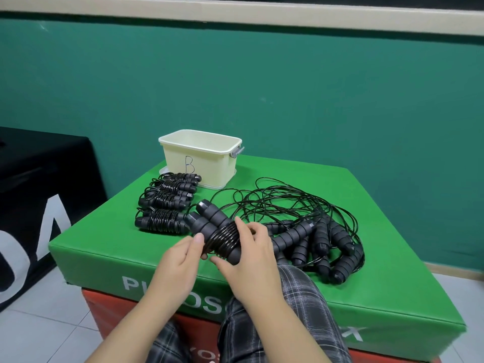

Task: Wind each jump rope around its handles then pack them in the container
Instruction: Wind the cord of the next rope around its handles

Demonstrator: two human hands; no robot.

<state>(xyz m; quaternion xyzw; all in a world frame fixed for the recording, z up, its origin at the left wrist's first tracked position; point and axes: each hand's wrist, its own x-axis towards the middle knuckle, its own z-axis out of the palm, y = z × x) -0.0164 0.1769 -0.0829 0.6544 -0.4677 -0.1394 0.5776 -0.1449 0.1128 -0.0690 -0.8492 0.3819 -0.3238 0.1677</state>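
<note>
The handles [213,226] look like matt black foam, ribbed in rings, with harder, slightly shiny plastic caps at the ends. The cords [288,203] are thin, glossy black, plastic-coated by the look of them, catching the light where they coil. The tub [200,159] is smooth cream plastic with a dull sheen and a grey clip. The counter [366,271] is padded, covered in smooth green vinyl with a soft gloss. The trousers [301,297] are checked woven cloth. The floor [39,336] is pale glazed tile.
</note>
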